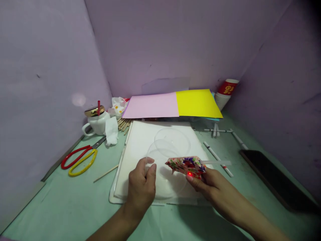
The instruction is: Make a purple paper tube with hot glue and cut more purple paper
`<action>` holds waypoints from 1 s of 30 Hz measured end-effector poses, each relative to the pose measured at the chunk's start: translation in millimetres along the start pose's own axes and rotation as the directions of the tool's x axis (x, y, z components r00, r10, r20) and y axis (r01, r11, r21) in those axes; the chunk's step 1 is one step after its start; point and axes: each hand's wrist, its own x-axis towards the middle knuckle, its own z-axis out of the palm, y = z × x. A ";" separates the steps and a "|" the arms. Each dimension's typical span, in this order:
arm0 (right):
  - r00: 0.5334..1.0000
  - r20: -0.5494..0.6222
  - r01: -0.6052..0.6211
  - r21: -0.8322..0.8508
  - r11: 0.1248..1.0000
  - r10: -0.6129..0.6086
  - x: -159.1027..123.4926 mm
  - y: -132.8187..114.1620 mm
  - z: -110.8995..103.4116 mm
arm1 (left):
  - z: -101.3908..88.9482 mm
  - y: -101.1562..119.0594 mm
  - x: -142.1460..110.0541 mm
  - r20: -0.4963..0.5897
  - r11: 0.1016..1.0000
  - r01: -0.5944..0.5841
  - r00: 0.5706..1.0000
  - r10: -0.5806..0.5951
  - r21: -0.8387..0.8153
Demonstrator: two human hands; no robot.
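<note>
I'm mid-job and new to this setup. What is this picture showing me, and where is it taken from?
There's no machine: one head-worn camera looks forward and down at a person's bare hands. The left hand holds the edge of a clear plastic disc over a white sheet; a second clear disc overlaps it in view. The right hand grips a flower-patterned tool, apparently a glue gun, with a red light on. On the green surface, scissors and a white mug sit left, a dark phone-like slab right.
</note>
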 end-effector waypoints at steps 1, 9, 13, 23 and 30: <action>1.000 -0.005 0.007 0.000 1.000 -0.007 -0.6 0.1 0.4 | 0.0 -0.1 -0.1 0.006 1.000 0.002 1.000 -0.002 -0.007; 1.000 -0.012 -0.028 -0.091 0.995 0.028 -0.4 -1.5 -0.1 | 1.9 4.5 -3.5 -0.040 0.999 0.005 0.999 -0.007 -0.043; 0.999 -0.029 -0.044 -0.114 0.993 0.041 0.5 -2.5 -0.4 | 1.7 4.2 -3.6 -0.047 0.998 -0.002 0.999 -0.001 -0.065; 1.000 -0.017 0.014 -0.209 0.978 -0.018 1.3 -2.6 -0.3 | 1.1 2.8 -3.6 -0.043 0.999 -0.028 0.999 0.027 -0.043; 0.998 -0.015 0.058 -0.281 0.958 -0.064 -0.9 -3.7 -0.6 | -0.3 6.8 -3.1 -0.025 0.992 0.033 0.999 -0.036 -0.121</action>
